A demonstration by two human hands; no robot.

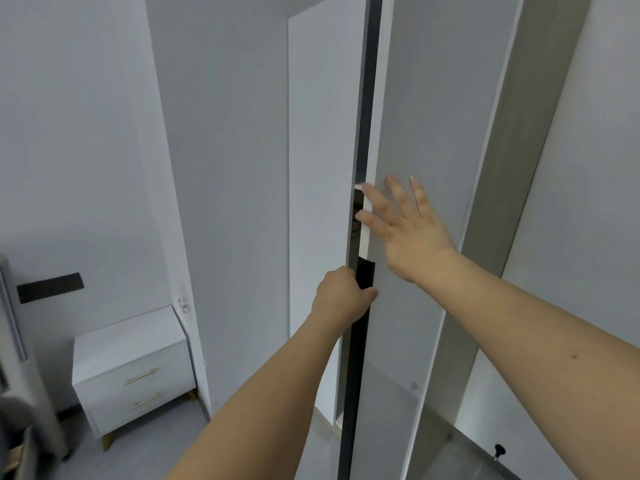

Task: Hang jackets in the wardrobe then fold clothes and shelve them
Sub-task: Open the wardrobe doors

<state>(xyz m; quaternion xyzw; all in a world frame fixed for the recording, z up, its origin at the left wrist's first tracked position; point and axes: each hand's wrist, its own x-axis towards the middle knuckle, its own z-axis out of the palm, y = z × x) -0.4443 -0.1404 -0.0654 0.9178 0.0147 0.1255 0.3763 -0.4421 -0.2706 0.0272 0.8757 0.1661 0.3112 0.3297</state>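
Observation:
Two tall grey wardrobe doors stand right in front of me, nearly closed, with a narrow gap between them. My left hand (343, 294) grips the black handle strip (365, 271) at the edge of the left door (322, 133). My right hand (403, 220) lies with spread, straight fingers on the edge of the right door (426, 98), the fingertips reaching over the gap. Through the gap only a sliver of the wardrobe's inside shows. No jackets or other clothes are in view.
A white bedside cabinet (133, 370) with two drawers and gold handles stands at the lower left against the wall. A black plate (50, 287) is fixed to the wall above it. Part of a bed shows at the far left edge. A room door frame (512, 202) rises on the right.

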